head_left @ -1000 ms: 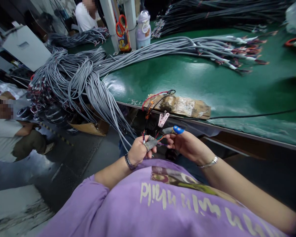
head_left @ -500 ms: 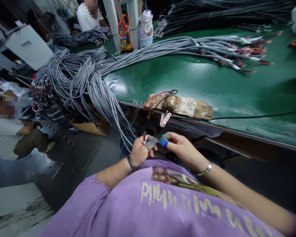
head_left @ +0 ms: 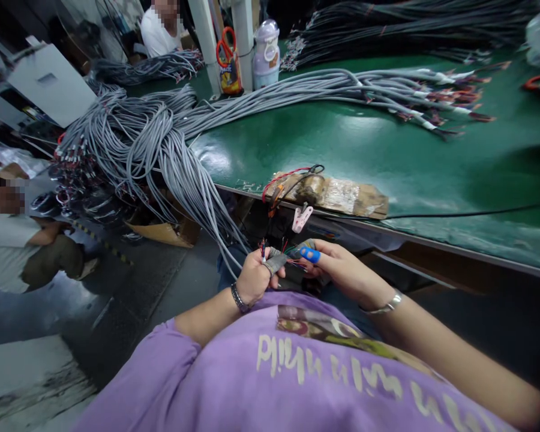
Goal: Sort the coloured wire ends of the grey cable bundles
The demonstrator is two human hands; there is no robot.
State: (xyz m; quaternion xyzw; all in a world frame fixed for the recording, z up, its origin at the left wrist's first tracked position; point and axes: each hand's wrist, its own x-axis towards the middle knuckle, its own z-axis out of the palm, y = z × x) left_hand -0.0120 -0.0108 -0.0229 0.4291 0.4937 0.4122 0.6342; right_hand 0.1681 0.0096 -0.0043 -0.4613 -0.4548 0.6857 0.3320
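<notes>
My left hand (head_left: 255, 273), with grey wrapping on its thumb and a finger, is closed around the end of a grey cable (head_left: 230, 255). Thin coloured wires (head_left: 292, 258) fan out from that grip towards the right. My right hand (head_left: 333, 264) pinches some of these wires between a blue-covered thumb and a wrapped finger. Both hands are in front of my purple shirt, below the table edge. Just above them a pink clip (head_left: 302, 218) hangs at the edge, beside a taped wooden strip (head_left: 342, 195) with red and black leads.
Grey cables (head_left: 162, 132) lie in a large bundle across the green table (head_left: 274, 132) and drape over its edge at left. Red-handled scissors (head_left: 225, 47) and a lilac bottle (head_left: 266, 54) stand at the post. Two people (head_left: 162, 30) are at left.
My right hand has drawn slightly to the right, its thumb shifting along the wires. More of the thin wires show between the hands. My left hand stays nearly still.
</notes>
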